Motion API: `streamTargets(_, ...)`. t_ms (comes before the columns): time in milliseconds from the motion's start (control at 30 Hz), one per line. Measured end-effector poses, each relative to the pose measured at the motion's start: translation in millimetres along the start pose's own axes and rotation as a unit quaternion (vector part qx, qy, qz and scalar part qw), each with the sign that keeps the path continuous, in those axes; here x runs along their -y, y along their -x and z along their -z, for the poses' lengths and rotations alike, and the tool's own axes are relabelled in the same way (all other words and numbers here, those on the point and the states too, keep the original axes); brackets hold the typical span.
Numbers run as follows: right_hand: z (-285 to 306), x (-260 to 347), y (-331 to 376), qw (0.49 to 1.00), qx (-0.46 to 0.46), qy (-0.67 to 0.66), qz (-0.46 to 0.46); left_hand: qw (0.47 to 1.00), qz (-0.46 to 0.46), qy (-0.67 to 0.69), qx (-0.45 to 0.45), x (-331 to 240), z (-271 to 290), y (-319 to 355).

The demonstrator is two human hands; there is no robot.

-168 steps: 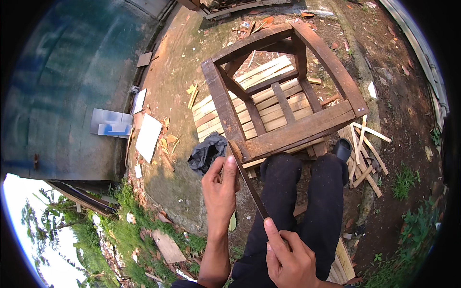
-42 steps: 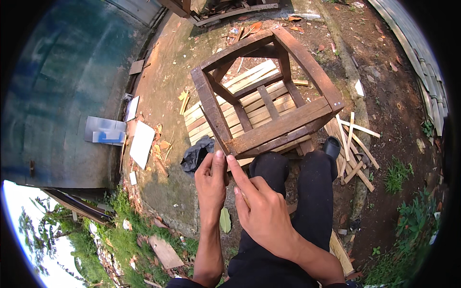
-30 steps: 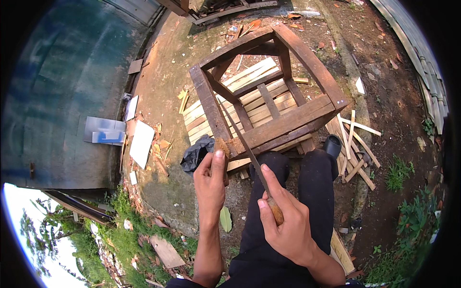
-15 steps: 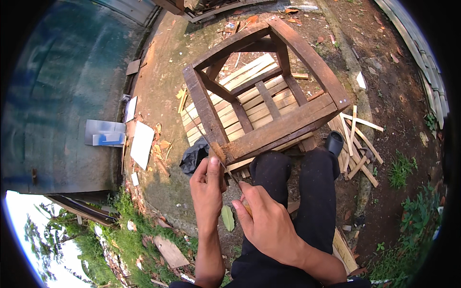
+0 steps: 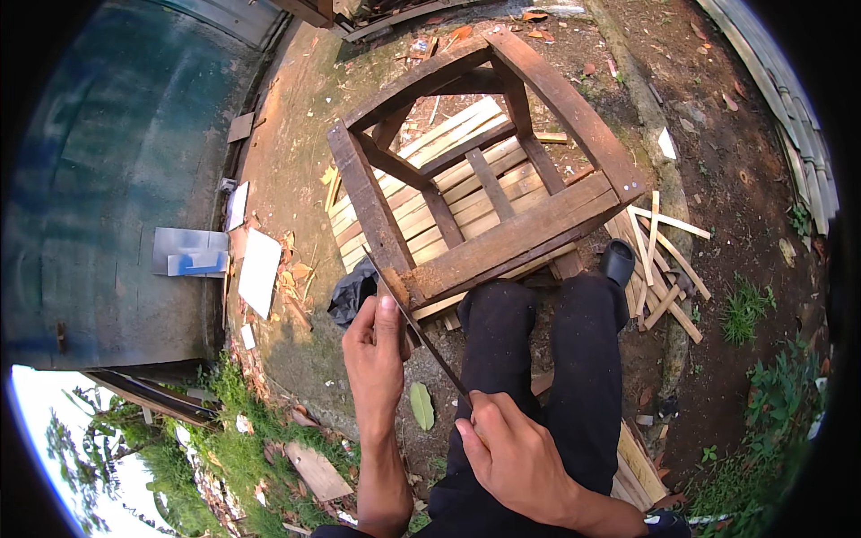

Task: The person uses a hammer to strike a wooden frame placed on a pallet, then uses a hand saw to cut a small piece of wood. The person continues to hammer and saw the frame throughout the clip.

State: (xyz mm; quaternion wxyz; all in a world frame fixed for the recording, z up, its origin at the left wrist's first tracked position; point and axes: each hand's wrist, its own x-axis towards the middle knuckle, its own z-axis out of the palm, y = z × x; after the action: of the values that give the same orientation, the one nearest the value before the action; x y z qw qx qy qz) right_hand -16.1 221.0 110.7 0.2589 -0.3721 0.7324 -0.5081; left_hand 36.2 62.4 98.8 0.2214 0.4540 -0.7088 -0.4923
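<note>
A dark brown wooden frame (image 5: 529, 231) with several legs and rails stands tilted in front of my knees. Fresh sawdust (image 5: 395, 287) lies on its near left corner. My right hand (image 5: 518, 453) is closed round the handle end of a handsaw, whose thin blade (image 5: 438, 357), seen nearly edge-on, crosses that corner. At the corner's outer side my left hand (image 5: 373, 345) is closed, thumb up, on the frame's wooden end. The fingers hide much of that end, and most of the saw's handle is covered by my right hand.
Pale wooden slats (image 5: 466, 193) lie under and behind the frame. Loose wood strips (image 5: 668, 269) are piled on the right, near my dark shoe (image 5: 618, 260). A black plastic bag (image 5: 351, 294) sits beside the left hand. A green wall (image 5: 126, 179) stands on the left.
My right hand has drawn the saw back toward me, and more blade shows between the hands. My left hand keeps its hold at the corner. The view has shifted slightly.
</note>
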Motion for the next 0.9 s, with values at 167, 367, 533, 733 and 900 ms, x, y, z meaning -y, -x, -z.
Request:
streamTargets(167, -9.2, -7.2, -4.5, 0.997, -0.037, 0.031, 0.063, 1.0, -0.007, 0.015, -0.011, 5.9, 0.7, -0.8)
streamTargets(367, -4.4, 1.5, 6.1, 1.0, 0.002, 0.025, -0.001, 0.999, 0.001, -0.035, -0.025, 5.9, 0.5, -3.8)
streamTargets(533, -0.9, 5.7, -22.3, 0.997, -0.02, 0.053, 0.052, 0.999, -0.047, 0.002, -0.014, 4.5, -2.0, -4.2)
streamTargets(733, -1.9, -3.4, 17.8, 0.999, -0.035, -0.032, -0.001, 1.0, 0.005, -0.006, 0.007, 5.4, 1.9, -3.6)
streamTargets(900, -3.2, -23.1, 2.1, 0.986, -0.102, -0.13, -0.003, 0.999, -0.013, 0.029, 0.022, 5.7, -1.1, -1.9)
